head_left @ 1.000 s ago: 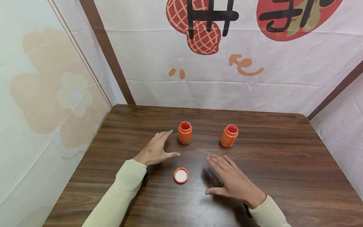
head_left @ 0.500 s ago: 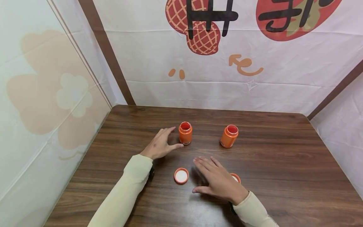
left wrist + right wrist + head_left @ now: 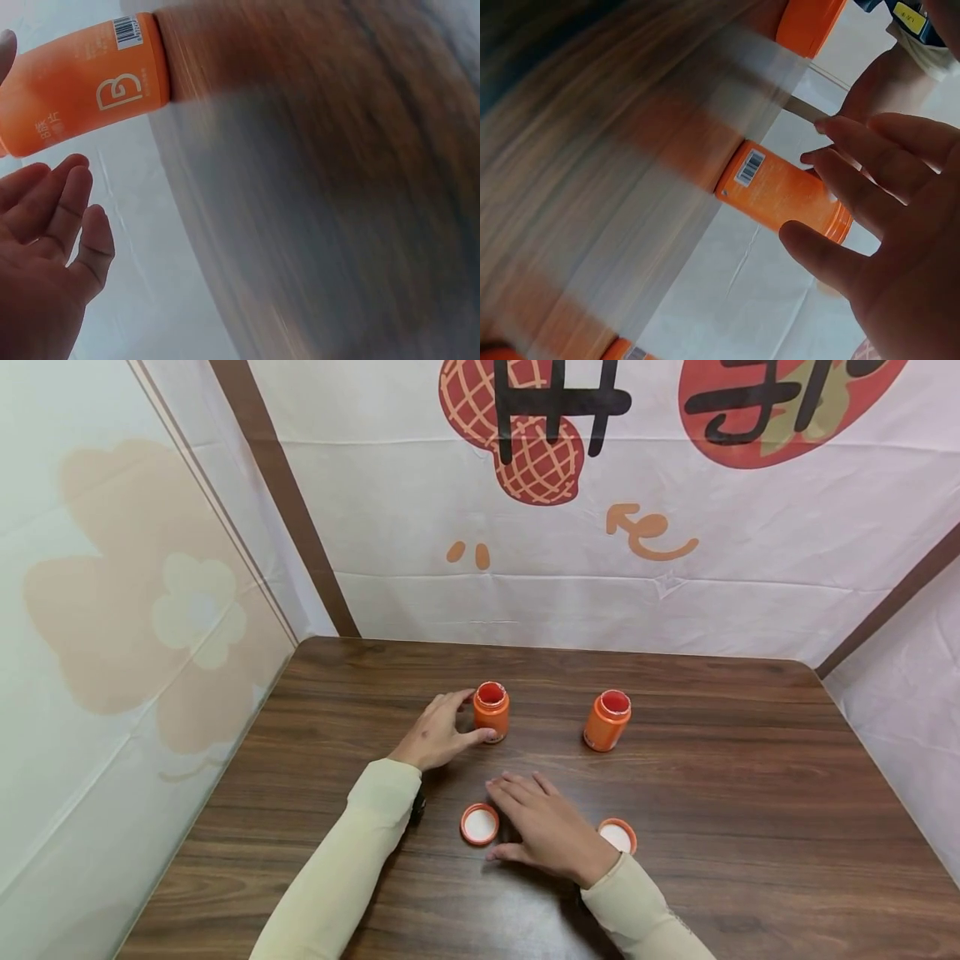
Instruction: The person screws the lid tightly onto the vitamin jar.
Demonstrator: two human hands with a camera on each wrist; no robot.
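Observation:
Two orange, lidless bottles stand upright on the table: the left bottle (image 3: 491, 714) and the right bottle (image 3: 607, 722). My left hand (image 3: 444, 732) reaches around the left bottle, thumb before it and fingers at its far left side. In the left wrist view, a gap shows between the relaxed fingers (image 3: 73, 214) and the orange bottle (image 3: 86, 82). The left lid (image 3: 480, 824), orange with a white inside, lies face up. Just right of this lid hovers my right hand (image 3: 551, 828), fingers loosely extended, holding nothing. Another such lid (image 3: 618, 837) lies beside the right wrist.
The dark wood-grain table (image 3: 750, 793) has a printed white cloth wall (image 3: 375, 602) behind it. Cloth also hangs along the left and right sides.
My left hand has moved right and forward to the left bottle. My right hand has moved left toward the left lid, uncovering the right lid. The bottles and lids stay put.

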